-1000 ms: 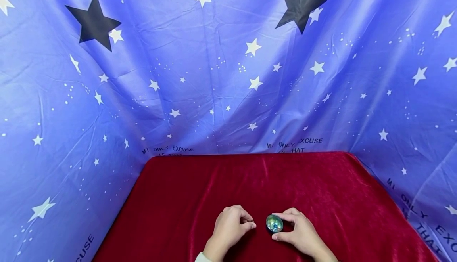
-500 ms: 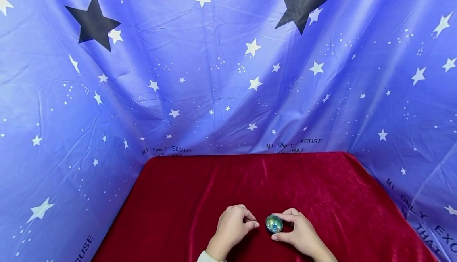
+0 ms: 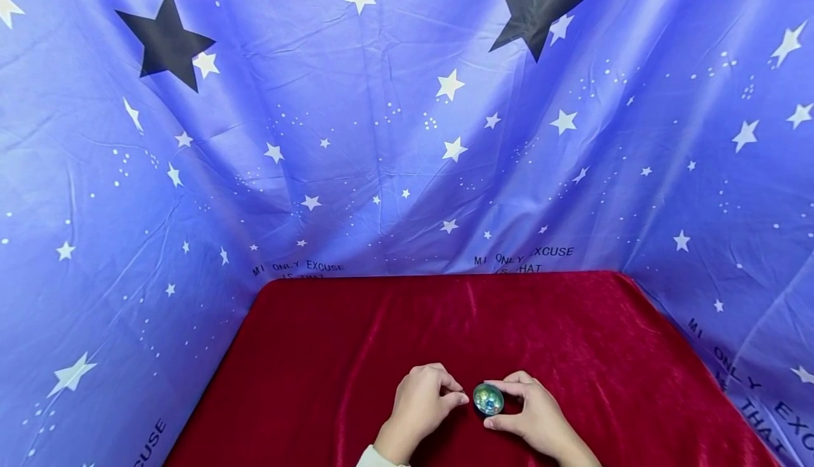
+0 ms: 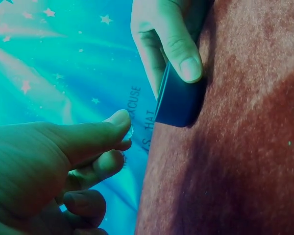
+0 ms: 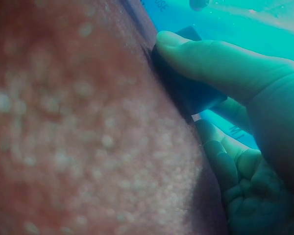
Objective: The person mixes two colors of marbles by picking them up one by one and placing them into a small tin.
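In the head view my left hand (image 3: 420,402) is just left of a small round dark cup (image 3: 488,400), fingertips close to its rim. Between its thumb and forefinger it pinches a small clear piece (image 4: 130,133), mostly hidden by the fingertips in the left wrist view. Shiny green, yellow and blue pieces show inside the cup. My right hand (image 3: 539,416) grips the cup from the right side, thumb near and fingers on the far side. The cup (image 4: 179,100) stands on the red cloth, its smooth dark wall showing in the left wrist view.
A table under red velvet cloth (image 3: 356,326) spreads out beyond both hands. Blue fabric (image 3: 381,135) printed with stars and lettering hangs at the back and along both sides of the table.
My left hand has moved right, bringing its fingertips closer to the cup's rim. The right hand and the cup have stayed in place.
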The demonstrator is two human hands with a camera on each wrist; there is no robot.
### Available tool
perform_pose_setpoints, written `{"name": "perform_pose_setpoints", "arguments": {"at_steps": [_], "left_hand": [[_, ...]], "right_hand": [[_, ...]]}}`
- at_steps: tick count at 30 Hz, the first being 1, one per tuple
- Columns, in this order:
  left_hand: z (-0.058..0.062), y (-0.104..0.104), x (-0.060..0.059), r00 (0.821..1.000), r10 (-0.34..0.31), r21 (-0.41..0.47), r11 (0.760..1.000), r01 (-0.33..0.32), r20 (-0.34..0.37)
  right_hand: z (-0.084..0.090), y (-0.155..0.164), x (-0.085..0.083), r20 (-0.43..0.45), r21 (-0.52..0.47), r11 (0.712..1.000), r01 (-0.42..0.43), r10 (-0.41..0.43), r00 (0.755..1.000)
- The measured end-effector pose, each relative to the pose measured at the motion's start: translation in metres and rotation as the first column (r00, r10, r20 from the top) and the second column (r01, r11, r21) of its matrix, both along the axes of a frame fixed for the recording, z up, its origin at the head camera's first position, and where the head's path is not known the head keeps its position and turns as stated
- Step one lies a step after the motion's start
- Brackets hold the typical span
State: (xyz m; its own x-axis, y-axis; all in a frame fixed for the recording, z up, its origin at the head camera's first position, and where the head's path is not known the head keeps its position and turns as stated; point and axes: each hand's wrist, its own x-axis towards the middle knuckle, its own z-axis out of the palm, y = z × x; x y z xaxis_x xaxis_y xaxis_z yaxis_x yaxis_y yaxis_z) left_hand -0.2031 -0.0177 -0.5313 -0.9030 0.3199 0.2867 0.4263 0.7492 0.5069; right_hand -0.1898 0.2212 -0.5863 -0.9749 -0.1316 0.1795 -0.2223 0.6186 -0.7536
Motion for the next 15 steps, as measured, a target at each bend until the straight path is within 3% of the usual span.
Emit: {"name": "perform_pose_setpoints", "arguments": {"at_steps": [15], "left_hand": [[-0.001,0.012,0.001,1.0,-0.006,-0.018,1.0,0.006,0.008]], "right_hand": [[-0.002,0.001,0.0,0.006,-0.011,1.0,-0.004,0.004,1.0]]}}
